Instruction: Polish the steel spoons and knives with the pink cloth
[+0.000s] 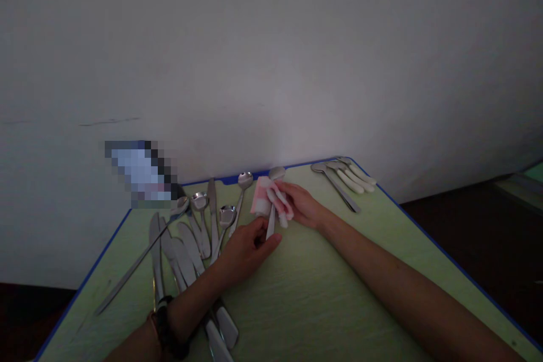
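My left hand (250,246) pinches the handle end of a spoon (274,198) that lies on the green table (322,294), its bowl toward the wall. My right hand (299,203) presses a pink-and-white cloth (267,201) around the middle of that spoon's handle, fingers closed on the cloth. To the left of my left hand lies a loose heap of knives and spoons (190,237).
A small group of cutlery with white handles (345,178) lies at the table's far right corner. A grey wall rises right behind the table. The table's blue edge (445,254) runs down the right side, with dark floor beyond. A blurred patch sits by the wall at far left.
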`<control>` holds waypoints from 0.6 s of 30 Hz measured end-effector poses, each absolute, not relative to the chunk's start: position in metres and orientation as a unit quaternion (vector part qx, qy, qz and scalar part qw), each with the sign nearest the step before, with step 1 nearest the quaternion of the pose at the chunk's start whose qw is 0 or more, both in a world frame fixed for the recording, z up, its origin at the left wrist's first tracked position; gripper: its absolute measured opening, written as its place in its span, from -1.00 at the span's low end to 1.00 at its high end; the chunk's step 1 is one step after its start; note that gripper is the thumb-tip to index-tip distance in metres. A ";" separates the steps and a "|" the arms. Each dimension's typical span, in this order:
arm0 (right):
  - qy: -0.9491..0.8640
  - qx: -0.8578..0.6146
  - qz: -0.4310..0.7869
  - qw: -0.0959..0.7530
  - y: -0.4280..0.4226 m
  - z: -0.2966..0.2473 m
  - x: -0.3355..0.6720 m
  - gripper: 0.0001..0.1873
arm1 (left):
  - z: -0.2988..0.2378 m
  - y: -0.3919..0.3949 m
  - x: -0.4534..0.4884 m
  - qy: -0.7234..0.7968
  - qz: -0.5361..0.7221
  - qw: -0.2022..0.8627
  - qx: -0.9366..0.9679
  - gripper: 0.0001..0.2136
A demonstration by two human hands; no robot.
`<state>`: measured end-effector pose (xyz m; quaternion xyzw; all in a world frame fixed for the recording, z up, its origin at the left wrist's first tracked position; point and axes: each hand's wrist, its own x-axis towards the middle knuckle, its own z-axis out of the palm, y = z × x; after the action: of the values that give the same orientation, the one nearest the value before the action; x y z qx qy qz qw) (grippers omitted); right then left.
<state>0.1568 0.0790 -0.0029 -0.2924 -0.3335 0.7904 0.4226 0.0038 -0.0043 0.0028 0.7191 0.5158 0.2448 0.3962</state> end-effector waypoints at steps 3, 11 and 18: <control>-0.341 -0.294 0.787 0.423 0.079 -0.003 0.157 -0.76 | 0.002 -0.004 0.004 0.519 0.244 0.397 0.716 -0.75; -0.341 -0.309 0.783 0.418 0.079 -0.002 0.157 -0.76 | -0.001 -0.005 0.003 0.504 0.255 0.417 0.712 -0.72; -0.345 -0.310 0.779 0.422 0.077 0.000 0.157 -0.78 | 0.000 -0.005 0.003 0.503 0.254 0.414 0.715 -0.71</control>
<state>0.1568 0.0769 -0.0003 -0.3104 -0.3448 0.7787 0.4223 0.0027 -0.0047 0.0002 0.7152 0.5026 0.2537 0.4140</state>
